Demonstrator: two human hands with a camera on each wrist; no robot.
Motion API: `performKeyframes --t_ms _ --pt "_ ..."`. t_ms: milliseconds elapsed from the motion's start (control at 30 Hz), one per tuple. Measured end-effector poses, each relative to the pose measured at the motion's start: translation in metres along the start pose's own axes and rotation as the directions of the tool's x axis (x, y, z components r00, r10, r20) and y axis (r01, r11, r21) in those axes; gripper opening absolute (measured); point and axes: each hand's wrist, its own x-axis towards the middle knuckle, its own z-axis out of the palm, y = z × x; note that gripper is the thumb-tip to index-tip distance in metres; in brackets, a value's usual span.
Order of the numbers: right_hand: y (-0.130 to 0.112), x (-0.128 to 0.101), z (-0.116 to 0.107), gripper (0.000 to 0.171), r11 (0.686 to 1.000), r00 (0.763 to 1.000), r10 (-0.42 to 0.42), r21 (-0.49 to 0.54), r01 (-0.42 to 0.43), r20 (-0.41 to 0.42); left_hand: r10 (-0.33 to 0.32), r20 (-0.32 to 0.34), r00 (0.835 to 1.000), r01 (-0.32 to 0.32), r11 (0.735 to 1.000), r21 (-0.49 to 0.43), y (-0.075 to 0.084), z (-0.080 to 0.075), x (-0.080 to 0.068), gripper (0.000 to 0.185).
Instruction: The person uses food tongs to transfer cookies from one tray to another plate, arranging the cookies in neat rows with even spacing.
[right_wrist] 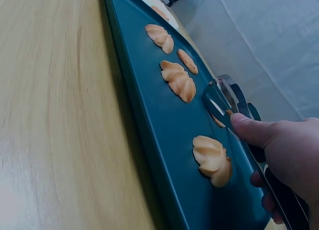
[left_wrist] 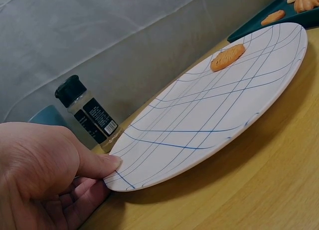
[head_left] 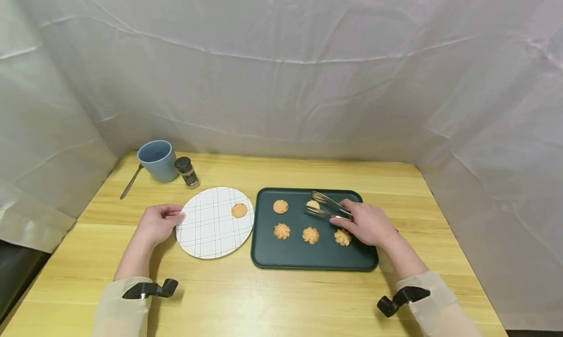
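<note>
My left hand [head_left: 159, 224] pinches the left rim of a white plate [head_left: 206, 229] patterned with thin blue lines; the thumb lies on top of the rim. One flat round cookie [head_left: 239, 210] lies on the plate's right part. Over the dark green tray [head_left: 290, 259], my right hand [head_left: 367, 222] grips metal tongs [head_left: 336, 207], whose spread tips stand on either side of a pale round cookie [head_left: 313, 204]. Also on the tray are another flat cookie [head_left: 280, 206] and three swirl cookies, one [right_wrist: 212, 161] close under the right hand.
Behind the plate stand a blue mug [head_left: 159, 162] and a small black-capped spice jar [head_left: 187, 173]. A spoon-like handle [head_left: 131, 183] lies beside the mug. Grey cloth [head_left: 281, 83] hangs along the back and sides of the wooden table [head_left: 246, 303].
</note>
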Motion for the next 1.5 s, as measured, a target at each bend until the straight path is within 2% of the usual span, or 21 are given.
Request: performKeyframes --t_ms 367,900,1200,1500 --pt "0.004 -0.002 -0.001 0.068 1.000 1.000 0.010 0.000 -0.010 0.022 0.004 -0.001 1.000 -0.004 1.000 0.001 0.000 0.001 0.000 0.038" --pt "0.003 -0.003 -0.003 0.060 1.000 1.000 0.000 0.007 0.000 -0.024 0.010 0.000 1.000 -0.010 1.000 -0.005 -0.001 0.001 0.001 0.038" --pt "-0.005 -0.001 -0.010 0.059 1.000 0.999 -0.014 0.020 0.015 -0.033 0.001 0.001 1.000 -0.001 1.000 -0.009 0.000 -0.001 0.000 0.038" --pt "-0.022 0.002 -0.019 0.059 0.998 0.997 -0.055 0.033 0.057 -0.053 0.037 -0.006 0.999 -0.037 0.999 0.001 -0.002 -0.001 0.001 0.036"
